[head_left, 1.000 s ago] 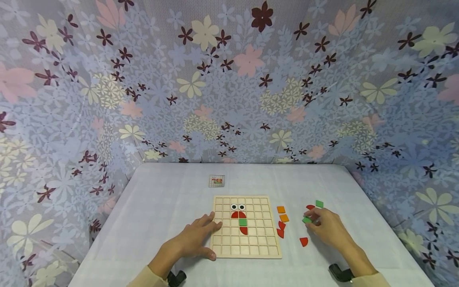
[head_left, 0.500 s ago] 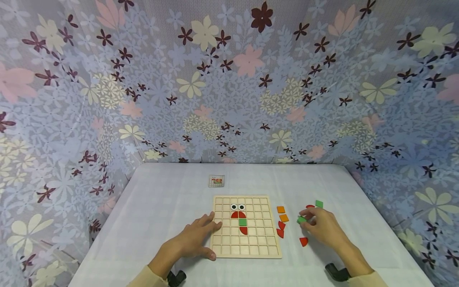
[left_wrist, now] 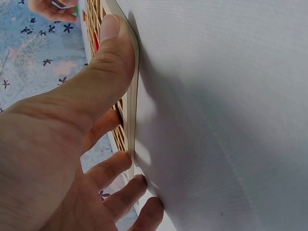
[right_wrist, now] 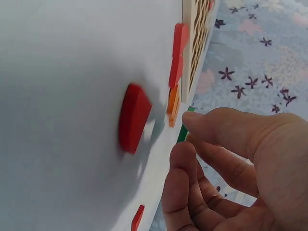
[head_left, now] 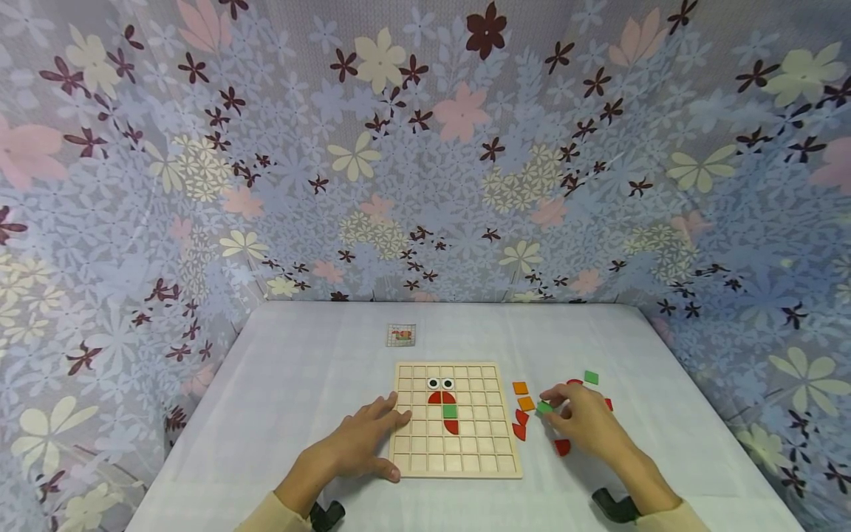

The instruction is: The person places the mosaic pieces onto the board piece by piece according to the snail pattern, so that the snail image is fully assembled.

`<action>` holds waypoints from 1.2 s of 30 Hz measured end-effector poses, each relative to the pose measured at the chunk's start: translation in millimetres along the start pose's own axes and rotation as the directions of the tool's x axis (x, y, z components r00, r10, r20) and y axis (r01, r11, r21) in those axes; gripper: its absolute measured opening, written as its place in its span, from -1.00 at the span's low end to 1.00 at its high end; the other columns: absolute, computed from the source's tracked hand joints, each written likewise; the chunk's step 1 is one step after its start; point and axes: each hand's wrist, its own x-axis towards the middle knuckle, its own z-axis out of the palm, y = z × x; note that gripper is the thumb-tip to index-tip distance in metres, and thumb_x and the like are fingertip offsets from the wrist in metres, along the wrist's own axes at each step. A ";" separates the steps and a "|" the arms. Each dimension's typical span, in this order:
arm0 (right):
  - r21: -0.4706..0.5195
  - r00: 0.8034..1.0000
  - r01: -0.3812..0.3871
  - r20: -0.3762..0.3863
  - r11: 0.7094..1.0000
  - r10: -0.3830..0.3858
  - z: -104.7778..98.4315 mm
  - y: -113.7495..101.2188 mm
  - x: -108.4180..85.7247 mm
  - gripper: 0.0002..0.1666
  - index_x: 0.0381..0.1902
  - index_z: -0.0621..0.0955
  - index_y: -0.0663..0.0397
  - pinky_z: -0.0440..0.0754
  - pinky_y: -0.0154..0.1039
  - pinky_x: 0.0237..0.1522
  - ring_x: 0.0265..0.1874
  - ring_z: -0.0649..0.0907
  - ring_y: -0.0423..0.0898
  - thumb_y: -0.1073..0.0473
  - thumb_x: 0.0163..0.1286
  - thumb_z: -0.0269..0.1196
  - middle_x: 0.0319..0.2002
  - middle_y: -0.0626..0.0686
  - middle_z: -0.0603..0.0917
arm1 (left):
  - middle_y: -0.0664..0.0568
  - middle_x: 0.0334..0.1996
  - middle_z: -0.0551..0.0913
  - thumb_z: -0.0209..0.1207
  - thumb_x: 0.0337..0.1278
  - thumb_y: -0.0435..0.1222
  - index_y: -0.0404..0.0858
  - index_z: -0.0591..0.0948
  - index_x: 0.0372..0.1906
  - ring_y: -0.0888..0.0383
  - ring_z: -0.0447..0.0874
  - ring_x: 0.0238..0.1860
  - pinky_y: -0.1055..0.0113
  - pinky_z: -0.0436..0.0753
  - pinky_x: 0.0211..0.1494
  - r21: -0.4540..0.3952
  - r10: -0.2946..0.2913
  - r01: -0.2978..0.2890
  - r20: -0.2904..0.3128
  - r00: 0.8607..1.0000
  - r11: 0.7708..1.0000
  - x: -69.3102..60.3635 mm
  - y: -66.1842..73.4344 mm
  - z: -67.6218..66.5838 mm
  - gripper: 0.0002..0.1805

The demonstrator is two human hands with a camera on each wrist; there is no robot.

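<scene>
A wooden grid board lies on the table, bearing two eye pieces, red quarter-circle pieces and a green square. My left hand rests on the board's left edge with its fingers spread, the thumb along the rim in the left wrist view. Right of the board, my right hand pinches another green square tile between thumb and fingers. In the right wrist view this tile shows edge-on at the fingertips, and a loose red piece lies on the cloth nearby.
Between board and right hand lie two orange squares and two red quarter circles. A further green square and more red pieces lie around the right hand. A small pattern card lies behind the board. A floral curtain surrounds the table.
My right hand has moved left toward the board with the green square tile in its pinch, uncovering a red piece behind it. The left hand and the board stay put.
</scene>
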 end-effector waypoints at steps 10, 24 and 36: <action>0.020 0.998 0.066 0.005 0.998 -0.066 9.6 -16.7 -4.0 -0.66 0.13 0.88 0.09 0.70 -0.36 -0.36 -0.27 0.71 -0.19 0.30 0.44 0.64 -0.07 0.00 0.86 | -0.19 0.93 0.16 0.76 0.02 0.01 -0.04 0.51 0.78 -0.42 0.17 0.89 -0.69 0.33 0.72 0.017 -0.005 0.005 -0.001 1.000 1.000 0.5 0.3 0.1 0.16; 0.061 0.978 0.196 0.059 0.979 -0.199 28.6 -38.6 -5.9 -0.75 0.05 0.90 0.10 0.68 -0.40 -0.25 -0.25 0.69 -0.29 0.31 0.45 0.63 -0.12 -0.05 0.80 | -0.20 0.93 0.15 0.75 0.06 0.02 -0.07 0.50 0.78 -0.43 0.17 0.89 -0.71 0.32 0.71 0.019 0.013 -0.013 0.000 1.000 1.000 -0.3 0.1 0.2 0.16; 0.082 0.944 0.306 0.102 0.948 -0.314 44.5 -56.9 -6.7 -0.85 -0.05 0.90 0.05 0.58 -0.40 -0.32 -0.34 0.57 -0.36 0.27 0.46 0.64 -0.16 -0.09 0.83 | -0.23 0.93 0.16 0.76 0.06 0.01 -0.09 0.51 0.77 -0.46 0.19 0.88 -0.76 0.32 0.67 0.029 0.024 -0.024 -0.014 1.000 0.999 -0.6 -1.0 1.2 0.15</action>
